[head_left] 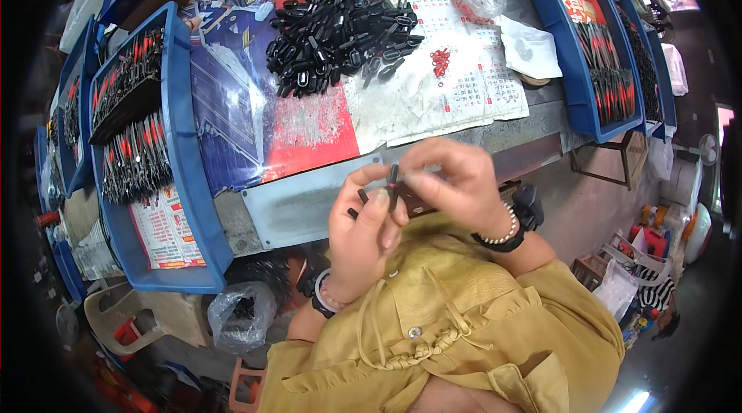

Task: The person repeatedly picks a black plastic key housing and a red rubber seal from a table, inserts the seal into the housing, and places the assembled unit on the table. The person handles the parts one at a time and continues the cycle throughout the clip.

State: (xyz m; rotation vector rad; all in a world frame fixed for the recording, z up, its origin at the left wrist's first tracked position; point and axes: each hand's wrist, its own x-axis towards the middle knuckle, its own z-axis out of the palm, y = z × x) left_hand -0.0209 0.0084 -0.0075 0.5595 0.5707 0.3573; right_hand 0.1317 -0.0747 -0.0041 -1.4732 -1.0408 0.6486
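The left hand is pinching slim black pieces between its fingers; the right hand is curving alongside, grip unclear. The pieces are probably feeling light, stiff, best held mid-length. Beyond, the bench is bearing a black heap.

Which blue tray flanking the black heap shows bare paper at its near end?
The left tray; the right tray has black-and-red pieces there.

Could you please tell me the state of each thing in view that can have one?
Left hand, closed on slim black pieces.
Right hand, fingers bent beside one piece; grip unclear.
Black parts, heaped loose.
Small red pieces, loosely clustered.
Near left blue tray, partly filled, printed lining showing.
Near right blue tray, holding black-and-red pieces in rows.
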